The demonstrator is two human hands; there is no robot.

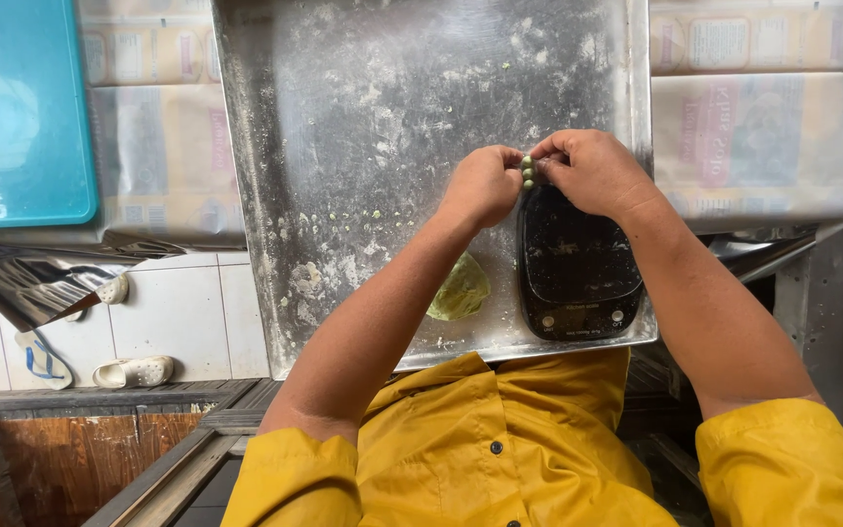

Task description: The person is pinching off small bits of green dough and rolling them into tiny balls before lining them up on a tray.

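A: Quick pass. What's each hand on?

B: Left hand [485,185] and right hand [592,171] meet over the top edge of the black kitchen scale [578,273]. Both pinch the same small green dough piece [528,172], which looks like a few beads stuck in a short row, held in the air between the fingertips.

A: Grip state?

B: Both closed on it. Left thumb and forefinger clamped on the left side of the piece, right fingertips clamped on the right side. Nothing else in either hand.

A: Rest of the dough?

B: Bigger green dough lump [461,289] lies on the floured metal tray [343,127], just left of the scale, partly under the left forearm. Green crumbs scattered mid-tray. The scale sits on the tray's lower right corner.

A: How to do this well, your judgement?

B: Looks like pulling or shaping a tiny portion. I'd say keep pressure light so the beads don't smear, work with fingertips only, stay over the scale platform so anything dropped lands there and not in the flour. Display end faces the person; can't tell if it's on.

A: Surroundings?

B: Teal plastic lid [17,107] upper left, newspaper-covered counter [763,137] either side of the tray, sandals [134,372] on the tiled floor below. Yellow shirt sleeves at bottom.
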